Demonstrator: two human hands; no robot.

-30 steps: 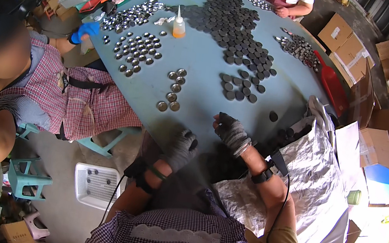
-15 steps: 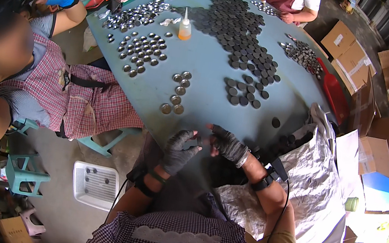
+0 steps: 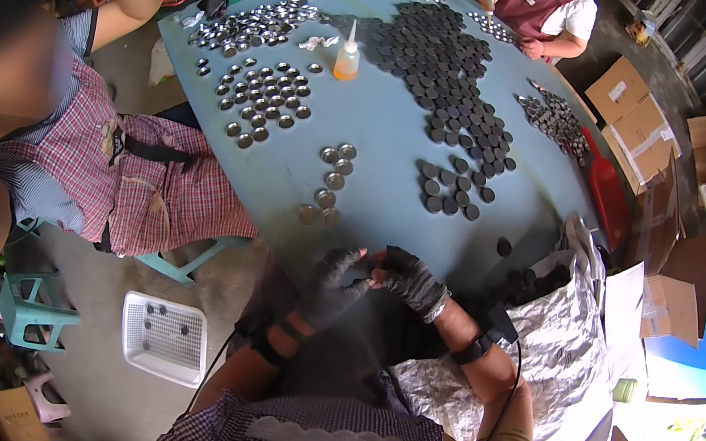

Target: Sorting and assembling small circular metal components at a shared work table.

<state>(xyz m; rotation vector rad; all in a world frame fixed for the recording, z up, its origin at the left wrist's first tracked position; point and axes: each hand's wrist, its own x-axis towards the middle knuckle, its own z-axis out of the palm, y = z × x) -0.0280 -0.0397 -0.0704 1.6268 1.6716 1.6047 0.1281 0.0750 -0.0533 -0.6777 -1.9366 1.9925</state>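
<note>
My left hand (image 3: 338, 287) and my right hand (image 3: 410, 280), both in dark grey fingerless gloves, meet at the near edge of the blue-grey table (image 3: 256, 173). Their bare fingertips are bent toward each other and almost touch. Whatever lies between them is small, and I cannot make it out. Just beyond my left hand is a short line of shiny metal caps (image 3: 334, 181). A group of black round discs (image 3: 449, 205) lies farther off to the right, and a single black disc (image 3: 504, 246) sits nearer the right edge.
Many metal caps (image 3: 263, 23) and a large spread of black discs (image 3: 434, 60) cover the far table, around a dropper bottle (image 3: 346, 63) of orange liquid. A silvery sack (image 3: 535, 336) hangs at right. One co-worker (image 3: 111, 141) sits left, another (image 3: 539, 17) far right. A white basket (image 3: 162, 361) stands on the floor.
My hands have come together; the dark round piece seen in my left fingers is now hidden. The left co-worker's raised blue glove has moved down toward the head. The view has shifted slightly.
</note>
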